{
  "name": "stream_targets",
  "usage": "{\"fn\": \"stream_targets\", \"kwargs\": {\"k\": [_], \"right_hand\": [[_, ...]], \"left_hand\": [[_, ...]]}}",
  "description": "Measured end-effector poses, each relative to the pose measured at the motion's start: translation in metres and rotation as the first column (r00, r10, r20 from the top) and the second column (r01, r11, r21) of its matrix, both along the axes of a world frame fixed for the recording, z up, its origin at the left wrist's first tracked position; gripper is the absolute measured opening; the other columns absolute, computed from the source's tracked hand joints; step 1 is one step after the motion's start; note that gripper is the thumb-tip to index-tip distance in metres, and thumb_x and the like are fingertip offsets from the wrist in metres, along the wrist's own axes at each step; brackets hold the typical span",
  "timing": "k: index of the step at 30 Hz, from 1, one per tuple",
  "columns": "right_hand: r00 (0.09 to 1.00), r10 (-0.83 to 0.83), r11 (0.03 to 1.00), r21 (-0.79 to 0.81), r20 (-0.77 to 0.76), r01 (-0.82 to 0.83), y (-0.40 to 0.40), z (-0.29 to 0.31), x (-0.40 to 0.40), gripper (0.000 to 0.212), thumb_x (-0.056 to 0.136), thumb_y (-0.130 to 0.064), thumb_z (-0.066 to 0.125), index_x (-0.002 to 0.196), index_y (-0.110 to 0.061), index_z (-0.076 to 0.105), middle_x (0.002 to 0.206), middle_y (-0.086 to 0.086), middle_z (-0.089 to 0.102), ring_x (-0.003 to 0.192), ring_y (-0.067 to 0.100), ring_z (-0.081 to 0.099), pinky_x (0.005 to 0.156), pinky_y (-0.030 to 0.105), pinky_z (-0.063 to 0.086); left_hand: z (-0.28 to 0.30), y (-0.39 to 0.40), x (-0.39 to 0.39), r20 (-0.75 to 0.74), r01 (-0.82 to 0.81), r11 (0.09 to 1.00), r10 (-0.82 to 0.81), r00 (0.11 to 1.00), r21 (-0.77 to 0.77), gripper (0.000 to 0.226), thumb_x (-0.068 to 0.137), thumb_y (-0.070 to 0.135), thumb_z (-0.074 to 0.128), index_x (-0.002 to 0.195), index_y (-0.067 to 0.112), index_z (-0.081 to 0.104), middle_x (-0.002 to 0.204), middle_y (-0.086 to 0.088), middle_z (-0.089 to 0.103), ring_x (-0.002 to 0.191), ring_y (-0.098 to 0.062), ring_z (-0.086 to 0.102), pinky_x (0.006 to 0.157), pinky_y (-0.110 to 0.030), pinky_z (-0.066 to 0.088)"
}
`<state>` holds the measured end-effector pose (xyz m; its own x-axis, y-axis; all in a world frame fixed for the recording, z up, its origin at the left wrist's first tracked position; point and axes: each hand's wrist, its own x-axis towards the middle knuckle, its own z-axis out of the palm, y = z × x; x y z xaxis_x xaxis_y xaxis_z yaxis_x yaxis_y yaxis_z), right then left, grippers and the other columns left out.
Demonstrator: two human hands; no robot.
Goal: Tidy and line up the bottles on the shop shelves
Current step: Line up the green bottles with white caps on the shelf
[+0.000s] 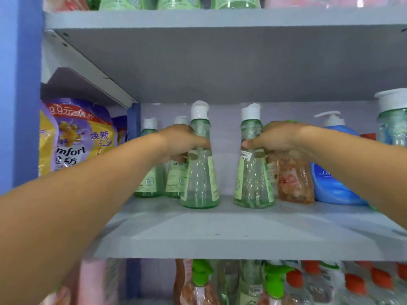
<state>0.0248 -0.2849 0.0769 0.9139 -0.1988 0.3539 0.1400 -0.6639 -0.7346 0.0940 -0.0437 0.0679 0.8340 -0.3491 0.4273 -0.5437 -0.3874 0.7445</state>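
Note:
Two clear green cone-shaped bottles with white caps stand upright near the middle of the grey shelf [220,238]. My left hand [180,142] grips the neck of the left bottle [199,183]. My right hand [279,137] grips the neck of the right bottle [253,183], which carries a small price sticker. A gap separates the two. Two more green bottles [152,179] stand further back on the left, partly hidden by my left forearm. An orange-pink bottle [295,181] stands just right of the right bottle, under my right wrist.
Purple Comfort refill bags [77,137] fill the shelf's left end. A blue pump bottle [330,179] and a large green bottle [392,119] stand at the right. The front strip of the shelf is bare. Green and red-capped bottles crowd the shelf below [275,280].

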Motion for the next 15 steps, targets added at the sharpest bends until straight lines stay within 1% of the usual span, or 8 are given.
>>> {"fn": "stream_targets", "kwargs": {"k": [1, 3, 4, 5, 7, 8, 12, 15], "right_hand": [[0.999, 0.037, 0.999, 0.018, -0.015, -0.037, 0.006, 0.0, 0.008, 0.03, 0.087, -0.024, 0.08, 0.11, -0.009, 0.067, 0.11, 0.011, 0.075, 0.097, 0.025, 0.073, 0.085, 0.041, 0.063], [0.995, 0.092, 0.995, 0.033, -0.038, -0.09, 0.018, -0.001, 0.023, 0.033, 0.089, -0.021, 0.078, 0.116, -0.007, 0.066, 0.117, 0.014, 0.073, 0.108, 0.029, 0.071, 0.087, 0.042, 0.061], [0.994, 0.102, 0.995, 0.02, -0.041, -0.101, 0.025, -0.001, 0.03, 0.035, 0.09, -0.022, 0.078, 0.118, -0.007, 0.065, 0.118, 0.014, 0.072, 0.108, 0.029, 0.07, 0.081, 0.04, 0.06], [0.994, 0.106, 0.994, 0.0, -0.038, -0.106, 0.033, -0.001, 0.037, 0.035, 0.09, -0.023, 0.077, 0.119, -0.007, 0.064, 0.116, 0.013, 0.072, 0.103, 0.027, 0.07, 0.072, 0.036, 0.059], [0.994, 0.106, 0.994, -0.032, -0.026, -0.107, 0.049, -0.001, 0.048, 0.031, 0.091, -0.024, 0.076, 0.113, -0.008, 0.062, 0.104, 0.009, 0.072, 0.086, 0.021, 0.07, 0.062, 0.032, 0.056], [0.994, 0.105, 0.994, -0.041, -0.025, -0.106, 0.057, -0.001, 0.053, 0.03, 0.092, -0.024, 0.076, 0.112, -0.008, 0.06, 0.1, 0.008, 0.071, 0.083, 0.02, 0.069, 0.063, 0.033, 0.058], [0.982, 0.154, 0.988, 0.021, -0.106, -0.153, 0.078, 0.0, 0.075, 0.038, 0.098, -0.019, 0.068, 0.13, -0.005, 0.053, 0.122, 0.015, 0.068, 0.107, 0.03, 0.069, 0.098, 0.046, 0.056], [0.973, 0.183, 0.983, 0.011, -0.139, -0.183, 0.078, 0.003, 0.085, 0.034, 0.1, -0.016, 0.064, 0.13, -0.004, 0.055, 0.119, 0.015, 0.07, 0.107, 0.03, 0.069, 0.1, 0.046, 0.055]], "left_hand": [[-0.001, 0.012, -0.005, -0.019, 0.009, 0.999, -0.009, 1.0, -0.04, 0.035, 0.078, 0.027, 0.08, 0.109, 0.018, 0.069, 0.106, -0.008, 0.078, 0.091, -0.022, 0.078, 0.082, -0.038, 0.064], [-0.004, 0.035, -0.011, -0.039, -0.01, 0.995, 0.006, 0.999, -0.1, 0.03, 0.079, 0.023, 0.075, 0.107, 0.016, 0.071, 0.105, -0.009, 0.078, 0.082, -0.016, 0.077, 0.07, -0.03, 0.063], [-0.004, 0.045, -0.012, -0.044, -0.052, 0.991, 0.047, 0.998, -0.122, 0.026, 0.081, 0.023, 0.073, 0.106, 0.016, 0.071, 0.104, -0.009, 0.079, 0.08, -0.014, 0.077, 0.065, -0.026, 0.061], [-0.005, 0.054, -0.012, -0.051, -0.109, 0.984, 0.103, 0.993, -0.143, 0.024, 0.083, 0.023, 0.072, 0.106, 0.016, 0.071, 0.103, -0.01, 0.078, 0.082, -0.015, 0.077, 0.067, -0.027, 0.062], [-0.006, 0.064, -0.012, -0.049, -0.227, 0.961, 0.221, 0.974, -0.16, 0.027, 0.084, 0.025, 0.072, 0.11, 0.016, 0.069, 0.106, -0.01, 0.076, 0.095, -0.023, 0.074, 0.085, -0.038, 0.062], [-0.007, 0.066, -0.012, -0.034, -0.276, 0.946, 0.274, 0.961, -0.17, 0.031, 0.085, 0.029, 0.073, 0.112, 0.016, 0.067, 0.107, -0.007, 0.074, 0.097, -0.023, 0.072, 0.085, -0.04, 0.06], [-0.022, 0.068, -0.011, 0.082, -0.361, 0.884, 0.401, 0.913, -0.297, 0.052, 0.08, 0.051, 0.083, 0.123, 0.031, 0.061, 0.095, 0.017, 0.06, 0.072, 0.004, 0.052, 0.052, -0.015, 0.037], [-0.028, 0.076, -0.007, 0.1, -0.385, 0.865, 0.436, 0.894, -0.322, 0.069, 0.077, 0.053, 0.084, 0.136, 0.025, 0.061, 0.121, 0.008, 0.063, 0.078, -0.003, 0.057, 0.061, -0.019, 0.041]]}}
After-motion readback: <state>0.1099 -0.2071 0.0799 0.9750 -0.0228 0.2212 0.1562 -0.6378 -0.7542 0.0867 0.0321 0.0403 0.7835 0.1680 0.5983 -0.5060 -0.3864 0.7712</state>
